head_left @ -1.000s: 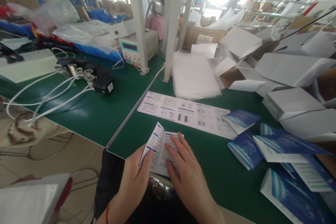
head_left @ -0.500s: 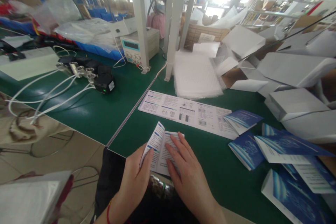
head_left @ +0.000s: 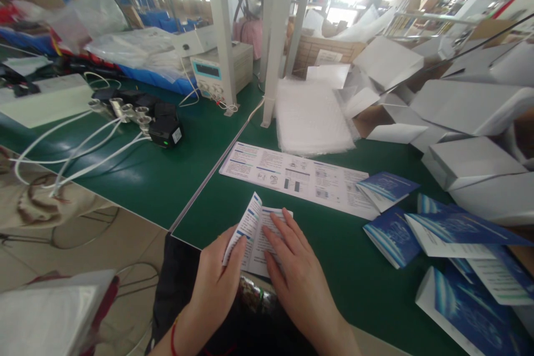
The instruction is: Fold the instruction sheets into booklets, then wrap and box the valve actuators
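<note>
A folded printed leaflet (head_left: 259, 239) lies partly open on the green table edge in front of me, its left panel raised. My left hand (head_left: 221, 267) pinches that raised panel between thumb and fingers. Flat on the right panel rests my right hand (head_left: 294, 258), its fingers stretched out and slightly spread. Just beyond is a long unfolded printed sheet (head_left: 300, 178), possibly a stack. To the right lie several blue-covered folded leaflets (head_left: 394, 236), some overlapping.
White boxes (head_left: 471, 161) pile up at the right. Bubble-wrap sheets (head_left: 312, 117) lie near the metal posts (head_left: 275, 39). A power supply (head_left: 223, 69) stands behind. Black devices with white cables (head_left: 167, 125) sit left. A seam (head_left: 208, 178) divides the tabletops.
The raised left panel of the leaflet has tipped very slightly to the right. Both hands keep nearly the same place.
</note>
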`<state>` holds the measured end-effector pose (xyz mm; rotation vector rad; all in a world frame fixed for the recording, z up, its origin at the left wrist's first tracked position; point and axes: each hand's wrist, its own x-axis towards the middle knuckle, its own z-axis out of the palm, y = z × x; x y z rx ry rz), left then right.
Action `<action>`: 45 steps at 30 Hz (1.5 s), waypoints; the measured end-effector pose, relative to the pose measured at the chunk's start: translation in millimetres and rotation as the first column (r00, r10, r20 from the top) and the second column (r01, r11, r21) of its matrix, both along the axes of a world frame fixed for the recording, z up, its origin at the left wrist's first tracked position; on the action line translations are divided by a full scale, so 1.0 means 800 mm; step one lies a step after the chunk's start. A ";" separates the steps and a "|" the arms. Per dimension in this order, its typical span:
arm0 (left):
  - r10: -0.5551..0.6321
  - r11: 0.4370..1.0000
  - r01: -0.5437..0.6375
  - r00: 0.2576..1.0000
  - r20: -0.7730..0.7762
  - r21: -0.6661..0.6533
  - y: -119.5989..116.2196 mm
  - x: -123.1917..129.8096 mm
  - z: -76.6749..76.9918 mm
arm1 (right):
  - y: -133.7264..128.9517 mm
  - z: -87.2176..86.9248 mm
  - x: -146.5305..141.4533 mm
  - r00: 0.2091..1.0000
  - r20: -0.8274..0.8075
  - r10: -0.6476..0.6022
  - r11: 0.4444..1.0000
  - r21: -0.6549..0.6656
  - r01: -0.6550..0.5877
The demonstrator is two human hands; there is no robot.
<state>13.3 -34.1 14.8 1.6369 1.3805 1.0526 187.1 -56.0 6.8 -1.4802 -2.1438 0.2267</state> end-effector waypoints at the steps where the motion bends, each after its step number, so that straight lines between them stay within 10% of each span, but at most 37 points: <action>1: 0.000 1.000 0.000 1.000 -0.004 0.012 0.000 0.001 0.000 | 0.000 0.000 0.000 1.000 0.000 0.000 1.000 0.002 0.000; 14: -0.245 0.886 0.302 0.949 -0.199 0.351 0.001 -0.008 0.006 | 0.001 -0.004 0.000 0.998 -0.061 0.028 0.999 0.019 -0.027; 29: 0.004 0.792 0.327 0.841 -0.541 0.515 0.023 0.018 -0.023 | 0.000 -0.004 0.005 0.984 -0.177 0.032 0.999 0.023 -0.029; 35: 0.018 0.779 0.401 0.755 -0.656 0.482 0.021 0.027 -0.016 | -0.013 0.002 0.028 0.939 -0.306 -0.157 0.963 0.165 0.215; 45: -0.037 0.805 0.454 0.681 -0.732 0.382 0.020 0.033 -0.010 | -0.014 -0.007 0.043 0.997 0.070 -0.032 0.984 0.178 0.019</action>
